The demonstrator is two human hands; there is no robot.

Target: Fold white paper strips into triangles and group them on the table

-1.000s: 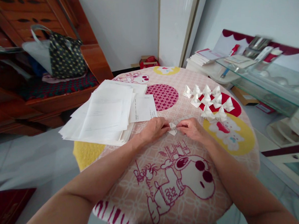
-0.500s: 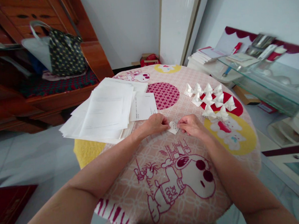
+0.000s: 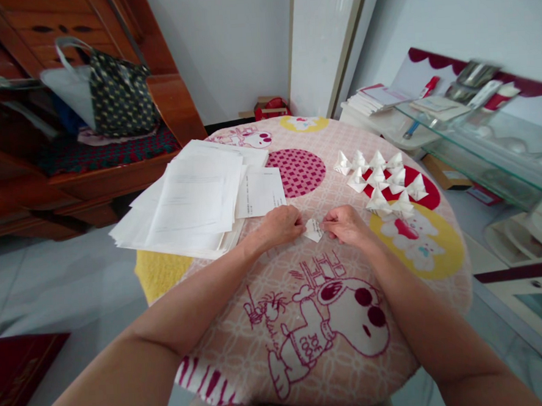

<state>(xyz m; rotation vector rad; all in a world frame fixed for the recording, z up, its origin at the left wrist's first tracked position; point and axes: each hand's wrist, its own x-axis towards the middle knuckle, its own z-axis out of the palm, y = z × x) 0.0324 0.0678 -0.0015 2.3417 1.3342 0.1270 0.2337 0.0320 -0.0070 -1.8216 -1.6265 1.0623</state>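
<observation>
A small folded piece of printed paper [image 3: 313, 230] is held between my two hands, just above or on the patterned tablecloth [image 3: 242, 327]. My left hand [image 3: 282, 225] pinches its left edge, with the fingers curled. From the other side, my right hand [image 3: 344, 224] grips the paper's right edge between thumb and fingers. To the right stand several folded paper shapes [image 3: 378, 179] with pointed tips, grouped in rows. Beyond my left forearm lies a loose stack of white sheets [image 3: 192, 195], with smaller printed paper [image 3: 260, 191] at its right side.
A glass shelf [image 3: 488, 147] with cups, pens and papers stands to the right of the round table. At the left is a wooden bench [image 3: 126, 166] bearing a dark patterned bag [image 3: 120, 96]. A red box [image 3: 272, 108] sits on the floor behind the table.
My left fingers have shifted slightly left along the folded paper, so a little more of it shows. The right hand stays at its edge. Otherwise the scene is nearly the same.
</observation>
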